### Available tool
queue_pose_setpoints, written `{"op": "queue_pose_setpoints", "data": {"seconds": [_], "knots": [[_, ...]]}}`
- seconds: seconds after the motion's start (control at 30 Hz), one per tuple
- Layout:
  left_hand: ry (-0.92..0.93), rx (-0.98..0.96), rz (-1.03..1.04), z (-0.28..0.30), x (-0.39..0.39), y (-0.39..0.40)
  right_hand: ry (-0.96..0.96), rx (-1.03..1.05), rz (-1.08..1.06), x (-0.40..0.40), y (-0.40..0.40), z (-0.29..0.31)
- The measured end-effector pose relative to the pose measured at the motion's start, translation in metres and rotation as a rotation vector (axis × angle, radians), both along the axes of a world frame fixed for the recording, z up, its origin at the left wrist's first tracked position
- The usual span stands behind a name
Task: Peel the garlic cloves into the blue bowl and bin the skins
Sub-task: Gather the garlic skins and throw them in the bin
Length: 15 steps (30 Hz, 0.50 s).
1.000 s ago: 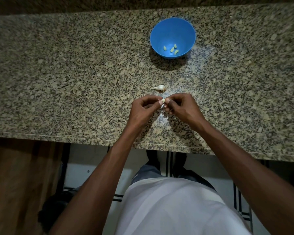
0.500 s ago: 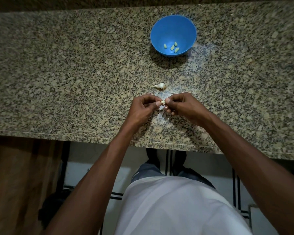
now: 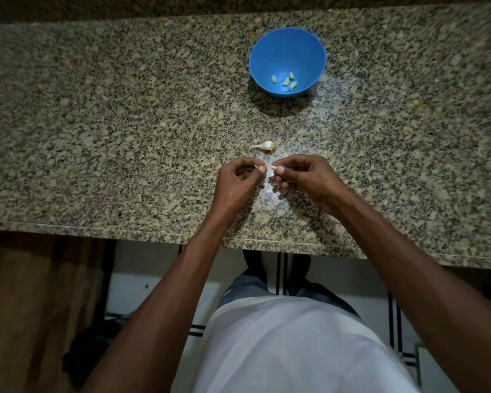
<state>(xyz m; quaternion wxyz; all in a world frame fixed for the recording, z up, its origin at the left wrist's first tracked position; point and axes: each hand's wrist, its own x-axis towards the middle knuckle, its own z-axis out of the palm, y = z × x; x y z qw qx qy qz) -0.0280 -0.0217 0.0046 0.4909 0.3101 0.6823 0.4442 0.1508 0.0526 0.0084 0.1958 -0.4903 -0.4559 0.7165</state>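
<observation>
Peeling garlic over the desk (image 3: 125, 137)

Right hand (image 3: 306, 180) pinches a garlic clove (image 3: 273, 167) in curled fingers; left hand (image 3: 238, 182) fingers pinch narrowly just beside it, what they hold unclear.

Speckled polished granite counter (image 3: 97, 137), smooth matt plastic blue bowl (image 3: 260, 56), papery-skinned garlic clove (image 3: 265, 145).

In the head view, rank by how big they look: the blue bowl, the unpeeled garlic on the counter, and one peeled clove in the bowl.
1. blue bowl
2. unpeeled garlic
3. peeled clove, smallest, though it lies farther from the camera, so the gap may be overstated.
</observation>
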Motion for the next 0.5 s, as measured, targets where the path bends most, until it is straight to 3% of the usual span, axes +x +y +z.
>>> {"op": "queue_pose_setpoints", "data": {"seconds": [0.27,0.5], "knots": [[-0.031,-0.004,-0.081,0.0057,0.0025,0.0008,-0.034,0.022,-0.018,-0.0021,-0.0014,0.0016],[-0.05,-0.023,-0.101,0.0059,0.0013,-0.0008,-0.244,0.37,0.078,-0.0039,-0.0007,0.0077]]}}
